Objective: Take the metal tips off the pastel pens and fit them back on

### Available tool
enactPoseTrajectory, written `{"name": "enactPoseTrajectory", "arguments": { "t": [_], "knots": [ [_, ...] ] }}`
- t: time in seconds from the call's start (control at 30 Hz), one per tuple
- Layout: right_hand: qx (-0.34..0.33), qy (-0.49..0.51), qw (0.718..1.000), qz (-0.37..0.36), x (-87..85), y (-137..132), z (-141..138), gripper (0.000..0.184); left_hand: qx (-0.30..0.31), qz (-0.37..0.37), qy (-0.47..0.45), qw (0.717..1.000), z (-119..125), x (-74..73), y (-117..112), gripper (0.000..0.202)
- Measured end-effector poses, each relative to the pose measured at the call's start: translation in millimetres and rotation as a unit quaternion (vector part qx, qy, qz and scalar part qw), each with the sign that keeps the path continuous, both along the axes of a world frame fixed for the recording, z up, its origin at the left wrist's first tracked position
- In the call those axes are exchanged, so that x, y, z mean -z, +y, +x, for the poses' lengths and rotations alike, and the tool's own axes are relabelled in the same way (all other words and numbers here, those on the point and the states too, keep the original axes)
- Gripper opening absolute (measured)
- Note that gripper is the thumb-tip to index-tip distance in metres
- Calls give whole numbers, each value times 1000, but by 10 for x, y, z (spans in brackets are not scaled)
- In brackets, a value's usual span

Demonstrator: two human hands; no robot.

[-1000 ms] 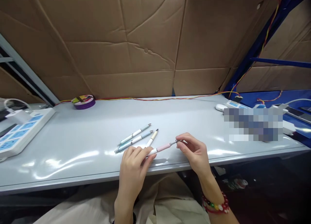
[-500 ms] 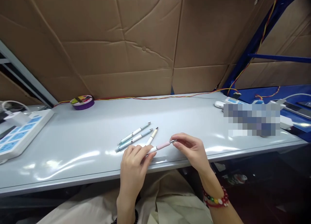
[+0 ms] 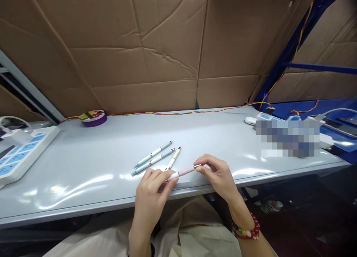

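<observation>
A pink and white pen is held level between my two hands, near the table's front edge. My left hand is closed around its white end with thumb and fingers. At the other end, my right hand pinches the silver tip between thumb and fingertips. Just beyond my left hand lie three more pens: a pale green and white pen, a light blue and white pen, and a cream and white pen, whose lower end is partly hidden by my left hand.
A purple roll of tape sits at the back left. A white power strip with blue sockets is on the left. Red and yellow wires run along the cardboard wall. A blurred-out patch covers something at the right.
My right fingers have moved slightly inward over the silver tip, covering more of its point. The three pens lie as before; the view has shifted a little.
</observation>
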State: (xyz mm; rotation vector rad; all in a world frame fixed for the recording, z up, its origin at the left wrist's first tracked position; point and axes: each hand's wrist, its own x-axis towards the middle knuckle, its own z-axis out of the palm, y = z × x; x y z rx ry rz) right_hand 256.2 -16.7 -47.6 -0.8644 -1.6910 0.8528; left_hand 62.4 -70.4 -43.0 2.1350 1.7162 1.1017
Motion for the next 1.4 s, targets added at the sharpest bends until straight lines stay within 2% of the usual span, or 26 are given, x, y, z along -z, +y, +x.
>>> {"name": "enactPoseTrajectory", "arguments": {
  "t": [0.13, 0.23, 0.37, 0.43, 0.57, 0.67, 0.7, 0.8, 0.9, 1.0, 1.07, 1.23, 1.33, 1.4],
  "knots": [
    [5, -90, 995, 49, -6, -11, -35, 39, 23, -24, 11, 999, -24, 6, -4, 20],
    [3, -119, 992, 35, -20, -17, -63, 47, 15, -25, 18, 999, -16, 16, -6, 21],
    [-15, -113, 993, -5, -31, -25, -63, 39, -11, 1, 13, 1000, 15, 37, 12, 19],
    [-20, -65, 998, -21, -22, -27, -45, 31, -22, 20, 4, 1000, 22, 47, 23, 17],
    [-14, 36, 998, -52, 0, -18, -4, 32, -19, 38, -18, 999, 20, 57, 22, 16],
    [-16, 14, 998, -55, -5, -18, 2, 13, -9, 35, -29, 999, 28, 53, 8, 15],
    [-22, -1, 999, -50, -8, -21, -2, 11, -4, 33, -34, 999, 33, 50, 4, 15],
    [-43, -3, 998, -37, -7, -34, -17, 11, -3, 32, -50, 998, 49, 41, -2, 15],
    [-54, 25, 998, -35, 19, -35, -13, 24, -19, 36, -49, 998, 54, 38, 0, 15],
    [-37, 22, 999, -29, 40, -25, 7, 13, -12, 30, -38, 999, 45, 38, 0, 14],
    [-29, 0, 999, -23, 30, -19, 12, 12, -2, 25, -32, 999, 34, 37, -2, 16],
    [-45, -111, 993, -13, -39, -28, -16, 39, 8, 14, -9, 1000, 9, 35, -1, 18],
    [-45, -41, 998, -31, -42, -32, -21, 23, -8, 30, -10, 999, 8, 44, 5, 18],
    [-49, 20, 998, -39, -24, -30, -10, 23, -14, 42, -19, 999, 11, 52, 8, 18]
  ]
}}
